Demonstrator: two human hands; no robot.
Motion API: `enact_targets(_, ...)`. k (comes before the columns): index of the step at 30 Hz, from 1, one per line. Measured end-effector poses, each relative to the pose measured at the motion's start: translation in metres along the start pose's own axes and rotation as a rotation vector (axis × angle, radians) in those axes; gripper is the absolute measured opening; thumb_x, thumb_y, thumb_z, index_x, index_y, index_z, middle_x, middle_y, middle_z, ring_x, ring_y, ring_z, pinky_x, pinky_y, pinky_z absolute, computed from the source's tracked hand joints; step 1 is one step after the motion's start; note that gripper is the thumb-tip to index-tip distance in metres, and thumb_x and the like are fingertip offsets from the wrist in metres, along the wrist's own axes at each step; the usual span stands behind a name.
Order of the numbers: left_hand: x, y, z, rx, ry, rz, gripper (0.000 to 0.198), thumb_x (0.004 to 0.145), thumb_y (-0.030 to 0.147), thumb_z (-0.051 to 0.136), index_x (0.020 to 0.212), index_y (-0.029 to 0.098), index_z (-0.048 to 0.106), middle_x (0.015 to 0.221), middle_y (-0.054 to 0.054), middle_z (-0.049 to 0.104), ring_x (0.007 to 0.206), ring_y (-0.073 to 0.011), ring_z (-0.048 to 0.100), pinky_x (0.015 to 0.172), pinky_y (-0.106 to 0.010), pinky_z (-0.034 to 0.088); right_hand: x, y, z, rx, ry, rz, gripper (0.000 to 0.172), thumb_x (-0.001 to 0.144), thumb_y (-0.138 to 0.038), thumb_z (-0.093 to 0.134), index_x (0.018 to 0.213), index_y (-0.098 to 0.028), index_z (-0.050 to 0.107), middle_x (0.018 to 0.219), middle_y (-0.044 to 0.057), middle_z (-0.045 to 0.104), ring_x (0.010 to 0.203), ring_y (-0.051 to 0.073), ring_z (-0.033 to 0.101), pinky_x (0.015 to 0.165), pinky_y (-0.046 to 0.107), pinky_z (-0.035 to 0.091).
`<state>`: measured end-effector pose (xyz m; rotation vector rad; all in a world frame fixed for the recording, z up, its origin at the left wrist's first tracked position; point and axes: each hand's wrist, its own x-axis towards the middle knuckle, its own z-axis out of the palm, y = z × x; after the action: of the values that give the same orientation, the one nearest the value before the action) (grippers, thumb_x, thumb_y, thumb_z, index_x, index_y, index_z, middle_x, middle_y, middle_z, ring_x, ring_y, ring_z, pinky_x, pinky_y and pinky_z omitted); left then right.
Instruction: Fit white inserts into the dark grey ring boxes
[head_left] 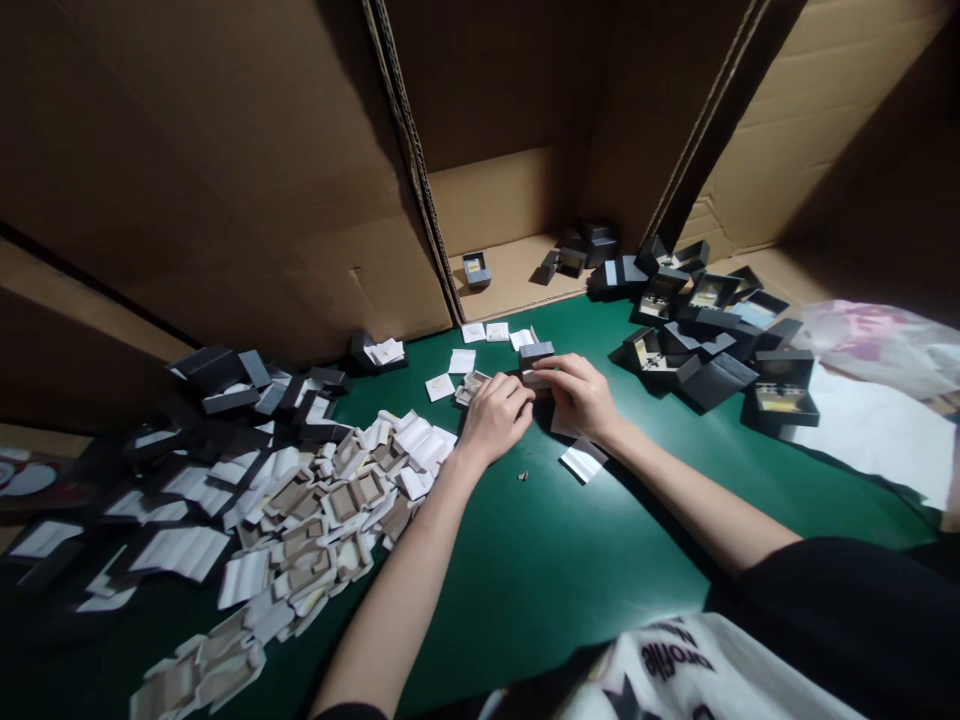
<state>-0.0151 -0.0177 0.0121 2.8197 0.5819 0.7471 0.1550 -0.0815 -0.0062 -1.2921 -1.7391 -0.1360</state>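
My left hand point(495, 415) and my right hand point(579, 393) meet over a small dark box point(537, 381) on the green table point(570, 560). Both hands have their fingers curled onto it. A second small dark box point(536, 351) stands just behind them. A white insert card point(583, 461) lies right below my right wrist, and a tiny brown piece point(523, 475) sits on the table between my forearms.
A heap of white and tan inserts point(330, 510) spreads at the left, with dark lids point(217, 370) beyond. Open dark boxes point(712, 330) are piled at the right. Cardboard walls point(225, 180) enclose the back. White plastic bags point(877, 400) lie far right.
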Motion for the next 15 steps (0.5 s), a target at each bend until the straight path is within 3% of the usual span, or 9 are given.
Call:
enact_targets(7,0.0,-0.0007,0.0011,0.0,0.0,-0.002,0.012,0.089,0.017,0.049,0.093,0.017,0.06,0.089,-0.006,0.06,0.088,-0.0196,0.052,0.079,-0.035,0.046,0.001,-0.0002,0.0016,-0.012,-0.047,-0.027,0.033,0.088,-0.008,0.04,0.115,-0.019,0.057,0.116,0.013,0.061,0.102,0.024,0.057,0.081,0.042,0.051)
enact_targets(15,-0.0002,-0.0001,0.0005,0.0,0.014,-0.012,0.014,0.089,0.017,0.047,0.093,0.017,0.06,0.089,-0.006,0.06,0.088,-0.0202,0.052,0.078,-0.036,0.047,-0.0014,-0.0035,0.0009,-0.027,-0.056,-0.043,0.033,0.085,-0.01,0.045,0.113,-0.021,0.058,0.126,0.014,0.055,0.111,0.024,0.056,0.085,0.041,0.051)
